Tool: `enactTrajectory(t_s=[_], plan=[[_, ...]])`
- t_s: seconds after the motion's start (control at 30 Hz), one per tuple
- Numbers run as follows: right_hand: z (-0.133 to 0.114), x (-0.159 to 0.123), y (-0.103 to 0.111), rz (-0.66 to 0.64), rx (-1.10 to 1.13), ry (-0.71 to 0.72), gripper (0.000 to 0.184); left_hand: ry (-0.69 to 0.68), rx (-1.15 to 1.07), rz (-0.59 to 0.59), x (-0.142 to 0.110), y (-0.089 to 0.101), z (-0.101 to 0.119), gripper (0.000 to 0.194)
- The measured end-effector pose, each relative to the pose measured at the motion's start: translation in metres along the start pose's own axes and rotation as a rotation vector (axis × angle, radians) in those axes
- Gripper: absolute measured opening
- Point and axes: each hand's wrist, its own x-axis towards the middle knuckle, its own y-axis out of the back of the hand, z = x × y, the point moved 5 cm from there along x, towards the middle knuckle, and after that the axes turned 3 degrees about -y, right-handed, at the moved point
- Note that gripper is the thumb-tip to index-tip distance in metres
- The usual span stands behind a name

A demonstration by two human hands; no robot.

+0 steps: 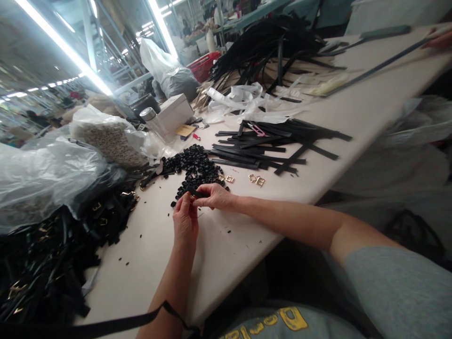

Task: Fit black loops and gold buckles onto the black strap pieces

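Observation:
Over the front of the table, my left hand (185, 217) and my right hand (218, 197) meet with their fingers closed. Between their fingertips is a short piece of black strap (197, 193), with a bit of gold metal, likely a buckle, partly hidden by the fingers. Just beyond lies a heap of small black loops (199, 172). Several gold buckles (257, 180) rest to the right of that heap. Cut black straps (254, 146) are piled farther back.
Black straps with gold buckles (70, 240) are heaped at left beside plastic bags (52, 169). Scissors (151, 175) lie by the loops. A white box (176, 113), a bottle (150, 117) and long black strips (268, 47) stand farther back. Another person's hand (439, 38) holds a strip.

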Motion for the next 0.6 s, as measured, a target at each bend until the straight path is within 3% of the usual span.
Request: enactTrajectory(t_s=[0.17,0.27,0.4,0.47,0.53,0.6], plan=[[-0.005,-0.002,0.002,0.04,0.106,-0.019,0.037,0.067,-0.033,-0.034,-0.004,-0.005,-0.009,0.022],[-0.01,-0.003,0.004,-0.03,0.243,-0.124,0.038,0.045,0.047,-0.065,-0.003,-0.003,-0.006,0.025],[-0.009,-0.006,0.0,-0.262,0.358,-0.302,0.037,-0.318,0.325,-0.169,-0.006,-0.006,0.02,0.015],[-0.008,-0.006,0.001,-0.317,0.344,-0.323,0.037,-0.459,0.432,-0.231,-0.011,-0.01,0.029,0.011],[-0.01,-0.003,0.007,-0.249,0.263,-0.275,0.038,-0.485,0.444,-0.239,-0.011,-0.011,0.032,0.009],[-0.015,-0.001,0.018,-0.097,0.16,-0.199,0.044,-0.431,0.395,-0.154,-0.008,-0.006,0.03,0.011]])
